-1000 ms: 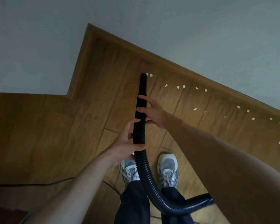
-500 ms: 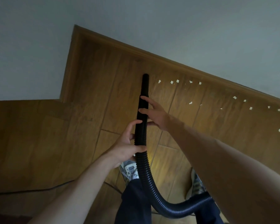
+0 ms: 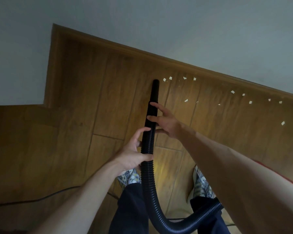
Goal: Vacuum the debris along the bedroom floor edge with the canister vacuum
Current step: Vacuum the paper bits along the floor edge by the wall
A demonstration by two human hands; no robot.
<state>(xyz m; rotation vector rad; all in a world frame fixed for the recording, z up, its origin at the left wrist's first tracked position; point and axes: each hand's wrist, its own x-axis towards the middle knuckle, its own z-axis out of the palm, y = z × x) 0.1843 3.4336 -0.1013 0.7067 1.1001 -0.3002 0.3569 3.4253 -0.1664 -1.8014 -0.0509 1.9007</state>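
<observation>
The wooden floor (image 3: pixel 85 102) fills most of the view, bounded at its far edge by a skirting board (image 3: pixel 125 48) that runs down toward the right under the grey wall (image 3: pixel 176 22). A trail of small pale paper scraps (image 3: pixel 164 79) lies along that far edge, starting just beside the nozzle tip and strung out toward the floor's right side, some close under the skirting, a few further in.

The black vacuum hose (image 3: pixel 148 174) rises between the person's feet and ends in a smooth, straight nozzle tube (image 3: pixel 155 93). Its long axis points away from the body toward the far edge, and its open tip sits just left of the nearest scrap. So the debris lies to the right of the tip, and the next sweep likely has to travel rightward along the skirting.

The left hand (image 3: pixel 134 154) is wrapped around the ribbed section, gripping it. The right hand (image 3: pixel 166 122), higher up and nearer the scraps, has its fingers laid loosely over the smooth tube, steadying it, not fully closed.
</observation>
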